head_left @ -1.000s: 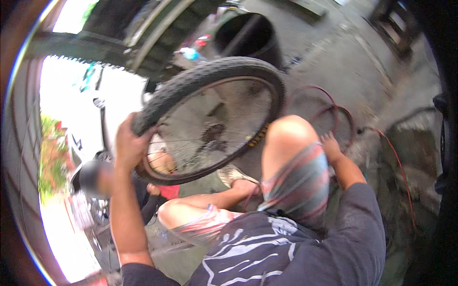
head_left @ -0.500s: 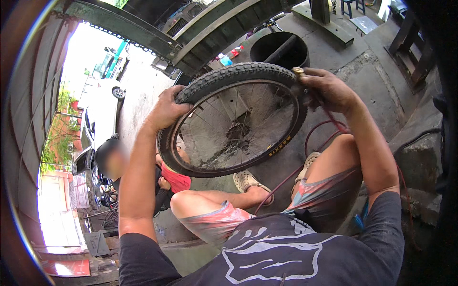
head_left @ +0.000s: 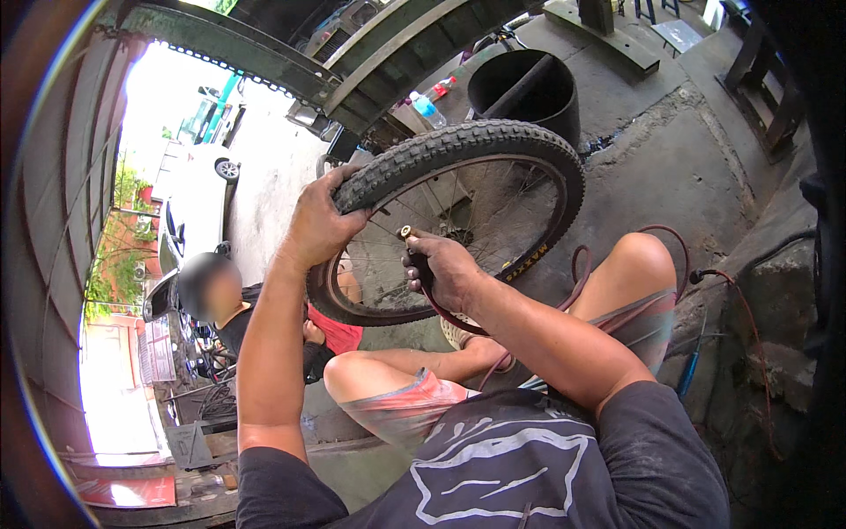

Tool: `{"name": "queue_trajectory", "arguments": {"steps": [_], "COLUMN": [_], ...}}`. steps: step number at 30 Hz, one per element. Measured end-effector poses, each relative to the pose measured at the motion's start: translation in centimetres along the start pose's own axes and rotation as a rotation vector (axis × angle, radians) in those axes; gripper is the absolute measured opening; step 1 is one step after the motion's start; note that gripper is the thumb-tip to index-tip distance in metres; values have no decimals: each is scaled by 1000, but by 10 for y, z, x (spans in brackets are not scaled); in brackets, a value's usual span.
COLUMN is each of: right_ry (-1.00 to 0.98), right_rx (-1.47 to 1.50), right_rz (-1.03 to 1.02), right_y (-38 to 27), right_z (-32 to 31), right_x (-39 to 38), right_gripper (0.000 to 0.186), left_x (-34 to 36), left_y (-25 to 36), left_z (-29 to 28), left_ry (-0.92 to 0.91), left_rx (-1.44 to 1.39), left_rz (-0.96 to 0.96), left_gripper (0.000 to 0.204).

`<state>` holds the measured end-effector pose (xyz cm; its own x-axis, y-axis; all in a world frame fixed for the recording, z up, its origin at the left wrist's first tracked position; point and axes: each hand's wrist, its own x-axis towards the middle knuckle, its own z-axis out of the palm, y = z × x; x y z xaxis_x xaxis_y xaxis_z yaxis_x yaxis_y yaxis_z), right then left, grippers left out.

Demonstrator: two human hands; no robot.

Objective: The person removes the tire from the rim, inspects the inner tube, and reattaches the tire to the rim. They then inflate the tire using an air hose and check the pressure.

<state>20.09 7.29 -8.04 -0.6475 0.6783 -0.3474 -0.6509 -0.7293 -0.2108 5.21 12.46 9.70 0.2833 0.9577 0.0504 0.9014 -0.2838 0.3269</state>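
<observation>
A bicycle wheel with a knobby black tire (head_left: 476, 134) is held up tilted over my lap. My left hand (head_left: 324, 216) is closed around the tire and rim at the upper left, thumb on the inner side. My right hand (head_left: 448, 275) is closed on a dark red air hose (head_left: 579, 280), whose brass fitting (head_left: 405, 231) sticks up past the thumb. That hand is in front of the spokes, near the left part of the rim. Whether the fitting touches the rim or a valve I cannot tell.
Beyond the wheel stands a round black tub (head_left: 557, 97), with a blue-capped plastic bottle (head_left: 426, 109) to its left. Another person (head_left: 238, 309) sits at the left. A blue-handled screwdriver-like tool (head_left: 689, 374) lies at the right. A metal beam (head_left: 414, 53) crosses the top.
My right hand has moved left and down from the tire's right side to the spokes, carrying the hose fitting. The wheel has shifted slightly right; my left hand still grips it.
</observation>
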Motion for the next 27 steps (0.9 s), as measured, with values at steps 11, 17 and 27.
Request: {"name": "queue_trajectory", "arguments": {"steps": [11,17,27], "right_ry": [-34,-172,-173], "right_rx": [20,44,47], "right_rz": [-36,14,41], "right_y": [-8,-14,-17], "right_z": [21,13,19], "right_x": [-7,-7,-9], "right_gripper": [15,20,24], "left_x": [-3,-6,-10], "left_y": [14,12,16], "left_z": [-2,1,-1], "left_ry": [-168,-163,-119], "left_rx": [15,66,44], "left_rz": [-22,39,61], "left_gripper": [59,59,53]}}
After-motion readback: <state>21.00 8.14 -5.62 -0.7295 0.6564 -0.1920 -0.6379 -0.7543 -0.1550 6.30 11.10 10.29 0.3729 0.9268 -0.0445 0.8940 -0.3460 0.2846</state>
